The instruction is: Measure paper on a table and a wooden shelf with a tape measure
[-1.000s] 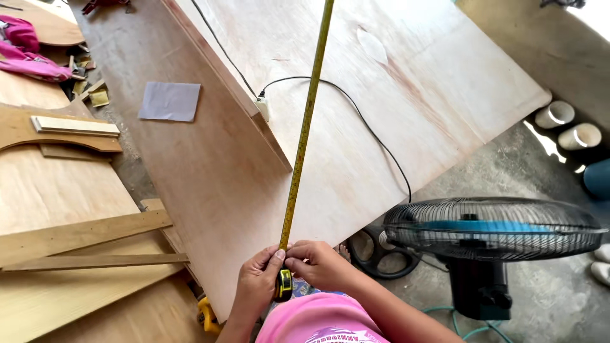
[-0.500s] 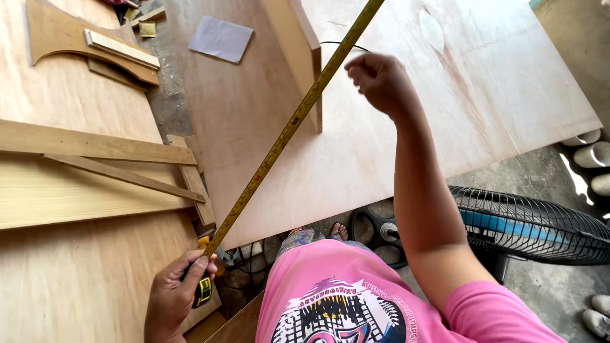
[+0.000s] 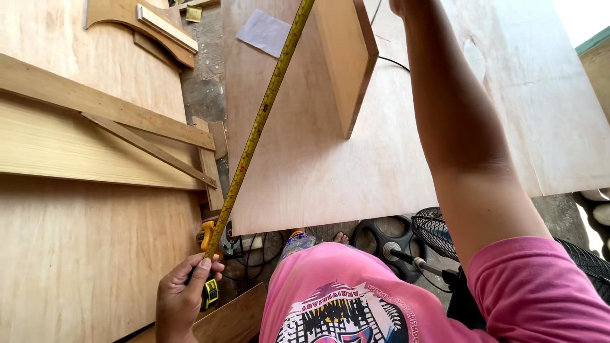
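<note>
My left grip (image 3: pixel 181 298) pinches the yellow tape measure (image 3: pixel 257 127) stretched across the plywood sheet (image 3: pixel 305 171); my right hand's grip is out of view.

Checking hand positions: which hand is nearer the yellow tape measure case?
Left. The left hand grips the tape measure case; the right hand reaches far up, mostly out of frame.

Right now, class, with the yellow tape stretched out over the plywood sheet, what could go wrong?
1. The long yellow steel tape might snap back if the left hand loosens its grip on the case.
2. The black cable lying on the pale plywood sheet could snag the tape.
</note>
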